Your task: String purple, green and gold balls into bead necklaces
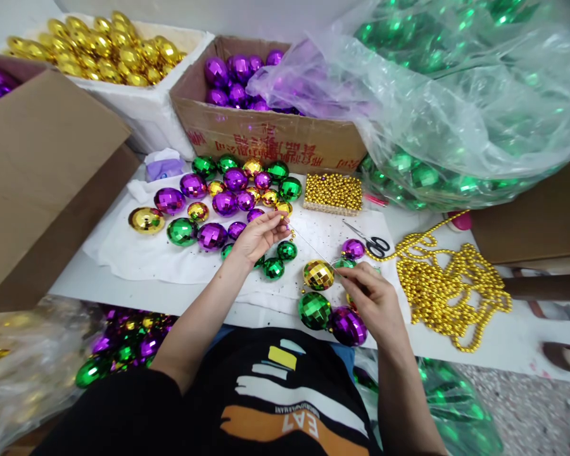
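A thin, straight, pale strand [308, 244] runs between my two hands; whether it is a needle, wire or taut thread I cannot tell. My left hand [261, 235] pinches at its upper end, with small gold beads [292, 234] hanging just below the fingertips. Closed around the lower end is my right hand [368, 294], some fingers hidden behind the knuckles. Close by the right hand lie a gold faceted ball [318, 274], a green ball [314, 309] and a purple ball [348, 325]. Smaller green balls [273, 268] rest below my left hand.
Several purple, green and gold balls [225, 203] cover the white cloth. Behind are a tray of gold beads [333, 192], a cardboard box [266, 136], a white foam box [166, 117] and a plastic bag [456, 114]. Scissors [373, 244] and a gold bead chain [449, 288] lie right.
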The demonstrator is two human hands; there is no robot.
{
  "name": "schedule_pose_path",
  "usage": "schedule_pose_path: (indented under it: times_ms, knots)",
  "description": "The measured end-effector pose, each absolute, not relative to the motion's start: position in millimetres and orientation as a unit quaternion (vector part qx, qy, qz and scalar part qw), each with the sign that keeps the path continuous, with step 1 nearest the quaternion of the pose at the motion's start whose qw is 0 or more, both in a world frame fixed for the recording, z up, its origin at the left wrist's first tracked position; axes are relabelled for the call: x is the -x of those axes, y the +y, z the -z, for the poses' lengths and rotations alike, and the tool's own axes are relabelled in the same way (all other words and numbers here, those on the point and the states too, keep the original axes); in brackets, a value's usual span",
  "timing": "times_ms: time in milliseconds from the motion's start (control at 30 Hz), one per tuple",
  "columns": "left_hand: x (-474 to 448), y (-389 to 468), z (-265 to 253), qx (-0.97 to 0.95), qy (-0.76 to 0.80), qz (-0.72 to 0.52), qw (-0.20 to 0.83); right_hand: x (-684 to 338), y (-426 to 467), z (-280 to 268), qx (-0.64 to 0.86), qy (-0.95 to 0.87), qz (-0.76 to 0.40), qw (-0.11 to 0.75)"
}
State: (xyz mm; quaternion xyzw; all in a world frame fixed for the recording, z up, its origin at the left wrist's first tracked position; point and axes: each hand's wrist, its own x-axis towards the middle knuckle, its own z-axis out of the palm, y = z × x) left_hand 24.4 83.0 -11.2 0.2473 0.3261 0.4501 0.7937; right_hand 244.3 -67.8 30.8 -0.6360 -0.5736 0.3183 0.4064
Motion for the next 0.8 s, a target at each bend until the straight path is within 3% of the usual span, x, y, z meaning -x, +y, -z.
schedule_pose_path:
  times_ms: [400,600,800]
  knots:
    - [-49,69,-7,-0.389,0.29,-0.41,0.772,-227,-29,-20,0.608,-0.537,-0.391,0.435]
    - [-60,65,-48,-0.553,0.257,-0.455,0.649,-232,-9,-60,0.596,-0.605,-0.286,0.444]
    - [-59,58,-80,-0.516,0.258,-0.491,0.653,-218,-12,-82,0.536,-0.535,-0.436,0.486]
